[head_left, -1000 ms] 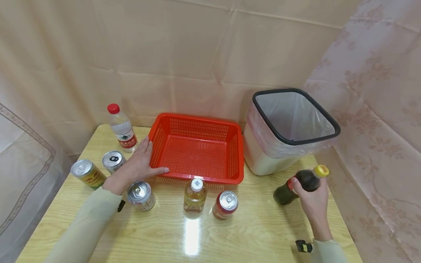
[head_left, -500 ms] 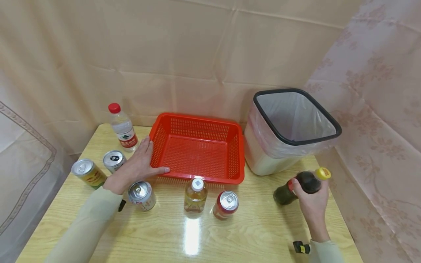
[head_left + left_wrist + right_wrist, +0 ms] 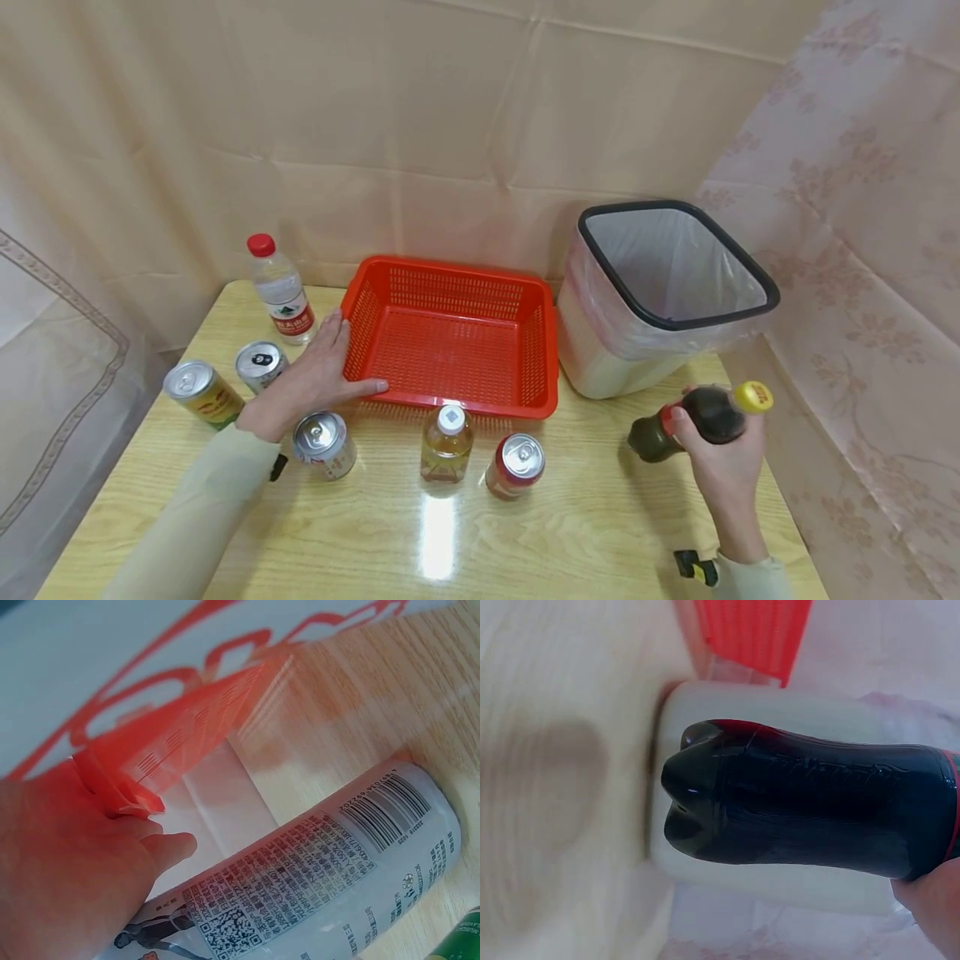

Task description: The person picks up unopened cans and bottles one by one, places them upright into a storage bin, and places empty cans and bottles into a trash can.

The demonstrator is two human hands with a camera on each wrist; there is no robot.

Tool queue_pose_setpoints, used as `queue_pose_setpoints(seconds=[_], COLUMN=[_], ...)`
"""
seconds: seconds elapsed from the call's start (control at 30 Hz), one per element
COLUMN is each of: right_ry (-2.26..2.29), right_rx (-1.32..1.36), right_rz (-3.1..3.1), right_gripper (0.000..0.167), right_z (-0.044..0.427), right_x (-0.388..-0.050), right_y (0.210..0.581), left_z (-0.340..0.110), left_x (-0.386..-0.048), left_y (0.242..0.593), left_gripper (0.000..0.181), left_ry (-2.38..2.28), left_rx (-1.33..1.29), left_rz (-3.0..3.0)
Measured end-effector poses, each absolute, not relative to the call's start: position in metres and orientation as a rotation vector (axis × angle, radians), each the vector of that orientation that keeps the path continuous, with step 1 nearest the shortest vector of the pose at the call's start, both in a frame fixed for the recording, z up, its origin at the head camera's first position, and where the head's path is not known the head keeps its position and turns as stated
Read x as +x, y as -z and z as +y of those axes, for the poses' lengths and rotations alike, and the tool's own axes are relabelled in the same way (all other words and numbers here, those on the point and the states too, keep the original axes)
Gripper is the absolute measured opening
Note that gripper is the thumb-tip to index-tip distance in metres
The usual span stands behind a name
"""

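Note:
My left hand (image 3: 315,379) rests along the left end of the red plastic basket (image 3: 465,406), its fingers straight and the thumb at the front corner. In the left wrist view a white printed can (image 3: 300,877) lies close to that hand. On the right, my right hand (image 3: 726,479) grips a dark cola bottle (image 3: 654,440) with a yellow cap. The bottle leans, cap towards the right, and its base is off the table. In the right wrist view the lobed bottom of the cola bottle (image 3: 810,799) shows, with a bit of my hand at the right edge.
A lined bin (image 3: 618,367) stands right of the basket. In front are a small amber drink bottle (image 3: 444,454), a red can (image 3: 506,479) and a silver-topped can (image 3: 330,454). A red-capped water bottle (image 3: 281,292), a gold can (image 3: 210,404) and a black-tabbed can (image 3: 255,367) stand left.
My right hand has raised the cola bottle off the table and shifted it slightly right, tilting it further. The left hand and the basket stay in place.

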State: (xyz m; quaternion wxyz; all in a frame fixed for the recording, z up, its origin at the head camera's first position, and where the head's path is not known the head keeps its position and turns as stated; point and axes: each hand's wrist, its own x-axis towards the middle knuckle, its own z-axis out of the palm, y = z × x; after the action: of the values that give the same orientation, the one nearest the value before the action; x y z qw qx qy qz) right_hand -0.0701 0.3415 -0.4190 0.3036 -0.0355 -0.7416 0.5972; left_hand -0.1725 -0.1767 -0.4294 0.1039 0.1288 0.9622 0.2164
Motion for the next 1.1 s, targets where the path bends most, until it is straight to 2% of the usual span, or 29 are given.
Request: queue_pose_setpoints(seconds=[0.47, 0.83, 1.1], right_ry=[-1.661, -1.608, -1.651], right_rx=[0.317, 0.297, 0.449], right_rz=[-1.853, -2.011, -1.955], right_gripper=[0.053, 0.055, 0.050], right_z=[0.313, 0.278, 0.255], right_x=[-0.071, -0.075, -0.095], right_y=[0.383, 0.349, 0.329], left_z=[-0.178, -0.179, -0.177], left_x=[-0.173, -0.171, -0.173], left_y=[0.431, 0.431, 0.430], left_gripper=[0.129, 0.132, 0.130], left_ry=[-0.643, -0.645, -0.647], left_rx=[0.370, 0.369, 0.367], left_rz=[2.832, 2.832, 2.830])
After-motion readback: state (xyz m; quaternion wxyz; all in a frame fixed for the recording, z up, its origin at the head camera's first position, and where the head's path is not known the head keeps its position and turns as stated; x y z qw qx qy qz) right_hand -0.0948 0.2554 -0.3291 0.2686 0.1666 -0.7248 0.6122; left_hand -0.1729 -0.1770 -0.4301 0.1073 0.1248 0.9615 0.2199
